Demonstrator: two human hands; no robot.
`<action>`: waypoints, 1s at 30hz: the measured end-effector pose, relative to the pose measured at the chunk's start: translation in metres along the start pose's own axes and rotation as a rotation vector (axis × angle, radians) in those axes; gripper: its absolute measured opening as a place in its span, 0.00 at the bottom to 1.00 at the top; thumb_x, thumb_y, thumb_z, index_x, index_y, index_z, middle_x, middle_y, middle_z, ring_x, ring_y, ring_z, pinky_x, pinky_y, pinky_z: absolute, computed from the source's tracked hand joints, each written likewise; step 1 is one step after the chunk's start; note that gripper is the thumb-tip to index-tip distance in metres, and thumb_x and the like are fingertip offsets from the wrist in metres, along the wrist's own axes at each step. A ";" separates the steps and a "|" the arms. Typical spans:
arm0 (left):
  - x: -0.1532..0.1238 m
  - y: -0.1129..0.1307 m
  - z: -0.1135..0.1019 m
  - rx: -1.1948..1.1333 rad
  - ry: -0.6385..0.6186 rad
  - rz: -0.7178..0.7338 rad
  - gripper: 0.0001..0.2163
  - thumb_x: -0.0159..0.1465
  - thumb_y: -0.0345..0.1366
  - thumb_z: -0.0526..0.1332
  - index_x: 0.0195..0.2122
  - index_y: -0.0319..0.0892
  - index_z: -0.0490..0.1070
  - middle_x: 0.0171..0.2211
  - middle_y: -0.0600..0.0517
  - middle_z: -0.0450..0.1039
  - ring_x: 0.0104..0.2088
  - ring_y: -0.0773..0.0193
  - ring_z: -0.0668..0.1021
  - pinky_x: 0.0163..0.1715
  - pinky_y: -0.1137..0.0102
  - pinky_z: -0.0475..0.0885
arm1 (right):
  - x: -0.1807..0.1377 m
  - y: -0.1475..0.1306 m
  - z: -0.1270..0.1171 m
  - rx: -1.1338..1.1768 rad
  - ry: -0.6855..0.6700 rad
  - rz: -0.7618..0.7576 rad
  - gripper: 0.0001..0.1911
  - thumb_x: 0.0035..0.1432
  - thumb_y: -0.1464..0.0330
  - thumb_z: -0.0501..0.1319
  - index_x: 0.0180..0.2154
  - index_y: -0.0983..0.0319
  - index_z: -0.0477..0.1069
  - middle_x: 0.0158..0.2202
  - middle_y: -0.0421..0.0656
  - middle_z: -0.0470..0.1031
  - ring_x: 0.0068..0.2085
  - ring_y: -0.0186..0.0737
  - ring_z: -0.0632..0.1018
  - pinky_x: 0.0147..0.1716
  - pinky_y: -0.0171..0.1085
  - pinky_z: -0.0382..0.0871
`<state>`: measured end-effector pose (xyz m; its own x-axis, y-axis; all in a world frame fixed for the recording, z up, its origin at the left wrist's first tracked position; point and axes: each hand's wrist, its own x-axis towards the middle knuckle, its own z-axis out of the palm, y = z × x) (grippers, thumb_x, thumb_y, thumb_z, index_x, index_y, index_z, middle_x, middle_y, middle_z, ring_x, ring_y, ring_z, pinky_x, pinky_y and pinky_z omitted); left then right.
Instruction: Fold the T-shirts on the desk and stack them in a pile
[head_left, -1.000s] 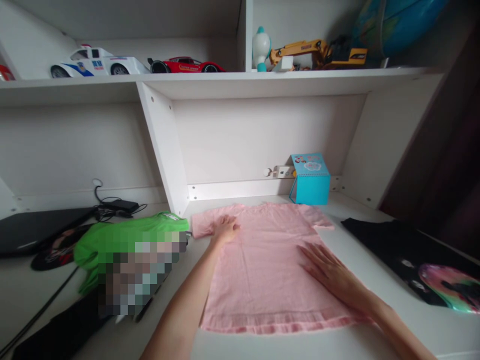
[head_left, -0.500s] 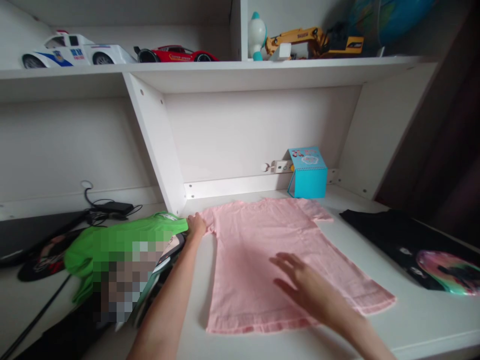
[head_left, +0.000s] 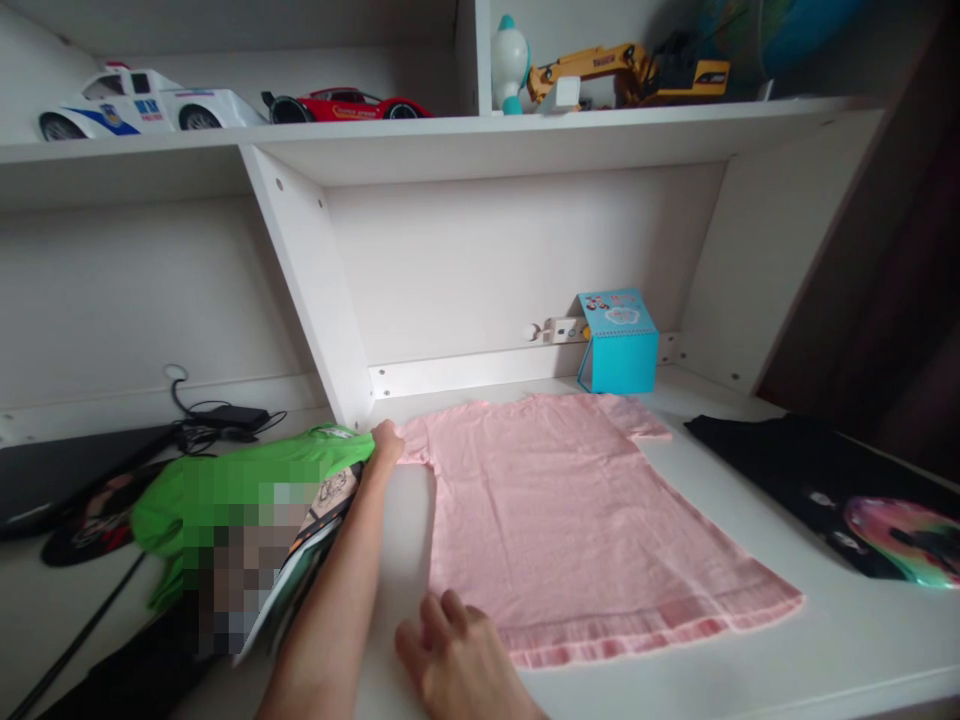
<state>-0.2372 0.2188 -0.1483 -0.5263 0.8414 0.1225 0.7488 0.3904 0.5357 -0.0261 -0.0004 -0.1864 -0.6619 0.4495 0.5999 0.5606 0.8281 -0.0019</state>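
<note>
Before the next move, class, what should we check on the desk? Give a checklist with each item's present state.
1. Pink shirt lies spread flat on the desk: ok.
2. Left hand touches the sleeve beside the green shirt: ok.
3. Left hand's grip on that sleeve: cannot tell.
4. Right hand lies open at the near hem corner: ok.
5. Black shirt lies apart from the pink one: ok.
6. Gap between green shirt and pink sleeve: cannot tell, the hand covers it.
</note>
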 end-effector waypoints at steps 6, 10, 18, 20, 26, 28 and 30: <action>-0.006 0.009 -0.013 -0.349 0.124 0.035 0.18 0.51 0.23 0.55 0.43 0.35 0.72 0.46 0.45 0.73 0.50 0.56 0.72 0.49 0.68 0.65 | 0.002 0.007 -0.028 0.413 -0.013 0.076 0.06 0.48 0.75 0.56 0.30 0.61 0.69 0.27 0.41 0.71 0.25 0.36 0.74 0.19 0.31 0.65; -0.013 0.031 -0.021 -0.593 0.185 0.088 0.20 0.55 0.27 0.54 0.49 0.35 0.70 0.49 0.46 0.72 0.49 0.61 0.72 0.48 0.71 0.66 | -0.010 0.033 -0.071 0.717 0.139 0.321 0.08 0.55 0.71 0.53 0.34 0.60 0.71 0.30 0.41 0.72 0.28 0.32 0.75 0.29 0.28 0.68; -0.051 0.124 0.007 -1.197 -0.092 0.213 0.25 0.49 0.31 0.62 0.51 0.37 0.69 0.31 0.53 0.74 0.22 0.75 0.70 0.24 0.78 0.65 | -0.060 0.081 -0.099 0.545 0.246 0.527 0.14 0.62 0.62 0.51 0.33 0.58 0.73 0.27 0.42 0.72 0.28 0.34 0.75 0.28 0.29 0.69; -0.057 0.150 0.024 -1.258 -0.122 0.211 0.24 0.49 0.29 0.61 0.50 0.36 0.70 0.30 0.53 0.73 0.22 0.76 0.69 0.24 0.79 0.64 | -0.071 0.088 -0.099 0.516 0.217 0.521 0.14 0.62 0.61 0.51 0.33 0.57 0.73 0.26 0.42 0.72 0.28 0.35 0.75 0.27 0.30 0.68; -0.069 0.190 0.082 -1.101 -0.190 0.235 0.21 0.51 0.27 0.59 0.48 0.36 0.70 0.29 0.51 0.74 0.25 0.71 0.74 0.26 0.77 0.67 | -0.095 0.102 -0.093 0.417 0.083 0.529 0.16 0.62 0.60 0.50 0.31 0.57 0.72 0.24 0.40 0.70 0.25 0.35 0.73 0.25 0.29 0.67; -0.074 0.189 0.097 -1.079 -0.224 0.236 0.20 0.52 0.29 0.59 0.49 0.37 0.70 0.31 0.49 0.75 0.29 0.67 0.76 0.28 0.76 0.68 | -0.100 0.106 -0.092 0.392 0.073 0.516 0.16 0.62 0.59 0.49 0.31 0.57 0.73 0.24 0.40 0.69 0.24 0.34 0.73 0.23 0.29 0.66; -0.078 0.184 0.107 -1.042 -0.222 0.259 0.21 0.54 0.30 0.59 0.51 0.39 0.67 0.41 0.47 0.74 0.40 0.63 0.76 0.36 0.73 0.70 | -0.105 0.109 -0.092 0.370 0.083 0.490 0.17 0.62 0.60 0.49 0.30 0.57 0.73 0.25 0.41 0.68 0.24 0.33 0.73 0.23 0.28 0.67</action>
<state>-0.0154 0.2650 -0.1487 -0.2401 0.9417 0.2359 0.0629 -0.2274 0.9718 0.1503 0.0119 -0.1754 -0.3224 0.7915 0.5192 0.5696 0.6003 -0.5614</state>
